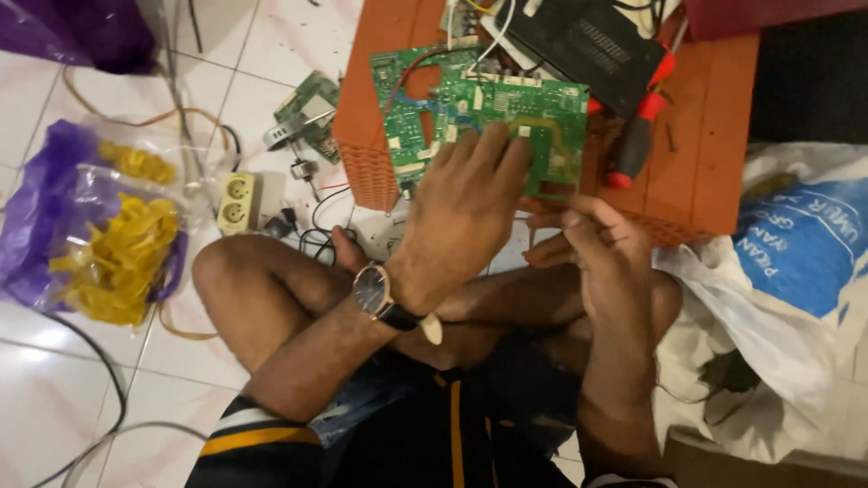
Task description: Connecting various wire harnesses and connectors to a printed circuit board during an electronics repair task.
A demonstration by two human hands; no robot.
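While both hands work at its near edge, a green board lies on an orange bench.

Head view: the left hand, a dark-faced watch on its wrist, lies flat on the board with fingers spread wide, pressing down rather than gripping. The right hand sits just beside the board's near right corner, its fingers pinched narrow; whether they hold anything I cannot tell. Behind the board rests a black box, and a red-and-black screwdriver lies just to its right on the bench. On the tiled floor to the left are a smaller board, a cream socket strip and a clear bag of yellow pieces. A white sack slumps beside the person's right knee.
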